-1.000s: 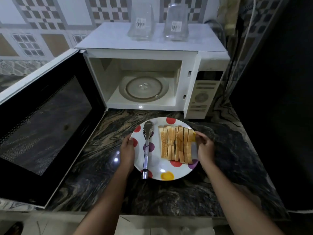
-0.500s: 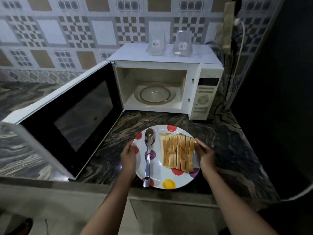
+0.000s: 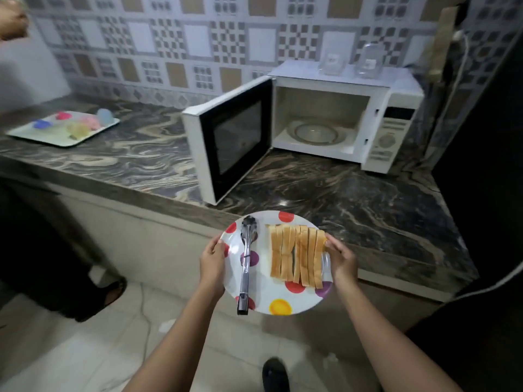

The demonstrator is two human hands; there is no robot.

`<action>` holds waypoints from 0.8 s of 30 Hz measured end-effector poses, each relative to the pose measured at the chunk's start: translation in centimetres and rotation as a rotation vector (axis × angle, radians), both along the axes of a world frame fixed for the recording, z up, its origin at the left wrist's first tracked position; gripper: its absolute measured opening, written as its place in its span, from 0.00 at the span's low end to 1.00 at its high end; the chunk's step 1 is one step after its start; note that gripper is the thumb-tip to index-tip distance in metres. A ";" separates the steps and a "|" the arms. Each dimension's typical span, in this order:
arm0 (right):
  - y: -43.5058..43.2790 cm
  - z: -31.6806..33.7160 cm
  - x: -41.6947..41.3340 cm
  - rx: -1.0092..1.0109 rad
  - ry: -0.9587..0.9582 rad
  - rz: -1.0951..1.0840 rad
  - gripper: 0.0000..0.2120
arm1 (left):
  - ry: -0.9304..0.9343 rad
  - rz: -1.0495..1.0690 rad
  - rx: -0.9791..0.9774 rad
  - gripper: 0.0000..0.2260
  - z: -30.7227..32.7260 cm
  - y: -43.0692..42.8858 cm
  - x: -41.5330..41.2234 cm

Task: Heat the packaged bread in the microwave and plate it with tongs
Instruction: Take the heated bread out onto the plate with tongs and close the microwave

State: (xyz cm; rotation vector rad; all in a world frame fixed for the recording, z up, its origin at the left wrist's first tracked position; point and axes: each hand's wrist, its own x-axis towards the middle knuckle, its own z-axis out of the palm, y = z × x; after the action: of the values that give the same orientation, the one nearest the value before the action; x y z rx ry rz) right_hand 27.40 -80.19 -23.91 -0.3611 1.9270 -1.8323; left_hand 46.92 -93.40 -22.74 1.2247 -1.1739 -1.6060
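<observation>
A white plate with coloured dots (image 3: 283, 302) is held off the counter, in front of its edge. My left hand (image 3: 212, 263) grips the plate's left rim and my right hand (image 3: 341, 257) grips its right rim, thumb against the bread. A row of sliced bread (image 3: 295, 256) stands on the plate's right half. Metal tongs (image 3: 245, 261) lie shut on the left half, handle toward me. The white microwave (image 3: 396, 131) stands at the back right with its door (image 3: 226, 145) swung wide open and its glass turntable (image 3: 315, 132) bare.
A dark marbled counter (image 3: 353, 199) runs along the patterned tile wall. A tray with small coloured items (image 3: 65, 127) sits far left. Two clear containers (image 3: 351, 63) stand on the microwave. Another person's leg and sandal (image 3: 93, 295) are at the left; my own shoe shows at the bottom.
The plate has been lifted off the counter and drawn back past its edge. My view has pulled away and turned left, so the microwave now sits farther off at the right.
</observation>
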 end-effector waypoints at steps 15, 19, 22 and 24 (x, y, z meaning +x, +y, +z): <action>-10.7 0.6 17.1 0.029 0.008 0.422 0.15 | 0.028 0.448 0.026 0.10 0.5 -2.3 20.5; -16.0 0.5 20.1 0.026 -0.016 0.509 0.14 | 0.041 0.516 0.021 0.09 1.1 -5.3 23.7; -20.6 0.5 21.4 0.020 -0.044 0.552 0.14 | 0.028 0.558 0.033 0.10 1.3 -8.8 25.3; -24.2 0.8 21.8 0.004 -0.056 0.566 0.14 | 0.026 0.582 0.034 0.09 1.4 -11.6 25.8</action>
State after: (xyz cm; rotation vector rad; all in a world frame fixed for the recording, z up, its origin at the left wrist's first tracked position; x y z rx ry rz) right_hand 49.19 -104.35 -23.16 -0.7565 1.5757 -1.4440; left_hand 72.68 -105.01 -21.30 1.4003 -0.6825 -1.1985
